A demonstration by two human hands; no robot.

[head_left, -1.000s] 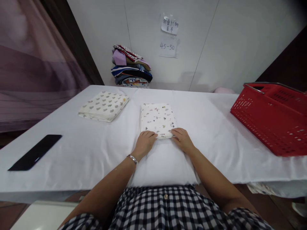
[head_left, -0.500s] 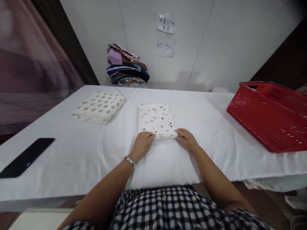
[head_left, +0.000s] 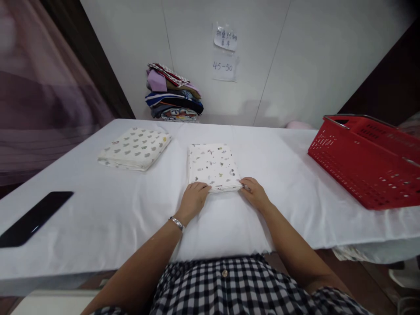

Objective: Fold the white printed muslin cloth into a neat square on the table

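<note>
Nearest the camera, a black-and-white checked shirt (head_left: 226,286) fills the bottom edge, with both bare forearms reaching forward over the white-covered worktop (head_left: 295,175). The left hand (head_left: 193,199), a silver bracelet (head_left: 177,223) on its wrist, rests at the near left corner of a folded patterned cloth (head_left: 211,166), its grip curled onto the cloth's near edge. The right hand (head_left: 254,193) touches the near right corner, its grip pinching that edge. The cloth lies flat at the worktop's middle. A black phone (head_left: 33,218) lies far left; a second folded cloth (head_left: 135,148) sits beyond it. A red basket (head_left: 367,159) stands on the right. A stack of folded clothes (head_left: 172,92) leans against the back wall under paper notes (head_left: 224,52)
</note>
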